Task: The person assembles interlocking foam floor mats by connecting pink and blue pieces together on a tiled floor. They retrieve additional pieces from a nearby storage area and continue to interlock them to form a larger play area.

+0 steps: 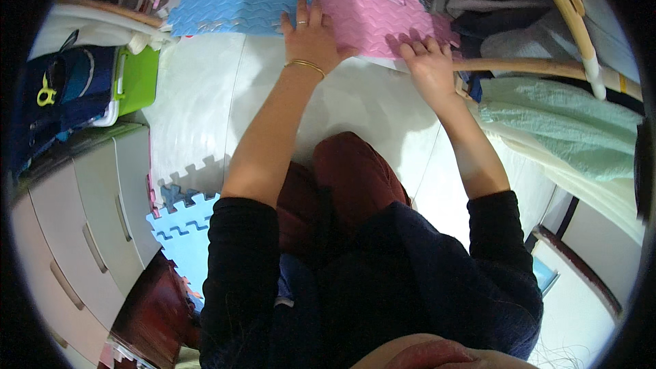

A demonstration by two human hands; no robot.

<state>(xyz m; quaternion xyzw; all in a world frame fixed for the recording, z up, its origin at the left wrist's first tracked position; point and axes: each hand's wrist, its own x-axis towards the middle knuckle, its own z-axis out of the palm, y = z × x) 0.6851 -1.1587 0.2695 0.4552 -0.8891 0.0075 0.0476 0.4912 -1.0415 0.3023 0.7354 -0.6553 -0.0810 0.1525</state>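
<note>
The pink interlocking foam floor tile [383,17] with a ribbed surface and toothed edges lies at the far end of the white tiled floor [198,102], its left edge meshed with a light blue foam floor tile [246,0] of the same pattern. The left hand [311,34], with a ring and a thin gold bangle at the wrist, lies flat across the seam between pink and blue, fingers spread and straight, gripping nothing. The right hand [427,61] presses on the near right edge of the pink tile, fingers bent down onto the teeth, also holding nothing.

To seat the joint well, I judge it best to press each tooth straight down along the seam, working from one end to the other, while the right hand keeps the tile from sliding or lifting. The near edge should lie flat on the floor before the palm moves on.

Near left, more loose blue foam pieces [181,222] lie beside a grey drawer unit [89,212]. A green plastic box [139,78] sits far left. To the right hang pale green cloth [560,123] and a light wooden rod [526,66].
</note>
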